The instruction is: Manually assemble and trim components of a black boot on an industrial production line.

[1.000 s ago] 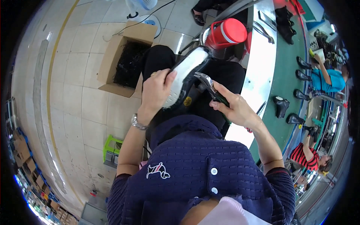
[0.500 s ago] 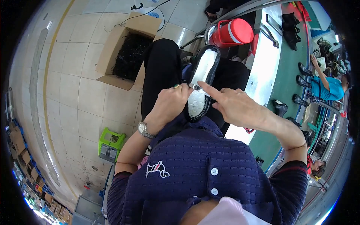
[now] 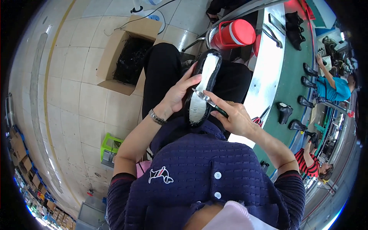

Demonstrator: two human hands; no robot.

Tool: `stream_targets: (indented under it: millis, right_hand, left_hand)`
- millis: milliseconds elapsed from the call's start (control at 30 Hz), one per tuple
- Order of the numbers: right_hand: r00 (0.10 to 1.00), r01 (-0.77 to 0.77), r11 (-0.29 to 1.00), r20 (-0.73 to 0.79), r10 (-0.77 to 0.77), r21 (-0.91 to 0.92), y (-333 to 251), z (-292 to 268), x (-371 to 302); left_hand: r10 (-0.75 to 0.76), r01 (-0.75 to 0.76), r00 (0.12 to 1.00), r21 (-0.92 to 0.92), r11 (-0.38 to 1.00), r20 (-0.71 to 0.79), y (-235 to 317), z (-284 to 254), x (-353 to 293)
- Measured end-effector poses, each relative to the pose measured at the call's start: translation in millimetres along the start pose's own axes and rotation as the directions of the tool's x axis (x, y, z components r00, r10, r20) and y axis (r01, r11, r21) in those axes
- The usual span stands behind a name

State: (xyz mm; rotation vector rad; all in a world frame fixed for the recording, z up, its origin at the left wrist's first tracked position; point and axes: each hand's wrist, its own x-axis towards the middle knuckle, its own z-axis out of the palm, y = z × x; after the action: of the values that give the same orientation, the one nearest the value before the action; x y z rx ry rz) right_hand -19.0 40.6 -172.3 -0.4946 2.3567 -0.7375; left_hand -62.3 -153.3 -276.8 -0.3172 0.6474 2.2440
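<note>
Pliers (image 3: 204, 97) smooth, shiny metal; shoe (image 3: 206, 82) glossy, leather-like (sole (image 3: 209, 72) matt, rough-edged); box (image 3: 110, 61) matt cardboard.

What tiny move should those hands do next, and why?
Maybe the bare right hand should nudge the silver metal pliers with dark green handles toward the left rim of the black shoe with a long white underside: their tip points that way, and the bare left hand holds the shoe from that side.

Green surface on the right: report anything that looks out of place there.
One black shoe sits apart on the green surface, left of the row of shoes along its right edge, so it looks out of line, though perhaps deliberately.
</note>
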Motion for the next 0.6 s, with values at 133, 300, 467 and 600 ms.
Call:
stream_targets:
  millis: [133,300,467,600]
  right_hand:
    - [0.889,-0.336,0.935,0.364,0.276,0.11,-22,-47,16]
    - [0.914,0.279,0.953,-0.272,-0.301,-0.119,-33,-73,41]
    - [0.998,0.062,0.823,0.034,-0.052,-0.564,5,-75,66]
    - [0.876,0.25,0.915,-0.329,-0.353,-0.317,14,-55,66]
  left_hand:
    - [0.044,-0.037,0.999,0.222,0.974,-0.024,7,0,2]
    - [0.039,-0.034,0.999,0.311,0.95,-0.009,13,2,-4]
    - [0.03,-0.02,0.999,0.395,0.919,-0.018,14,0,-1]
    - [0.0,0.0,1.0,0.409,0.913,0.001,16,-6,1]
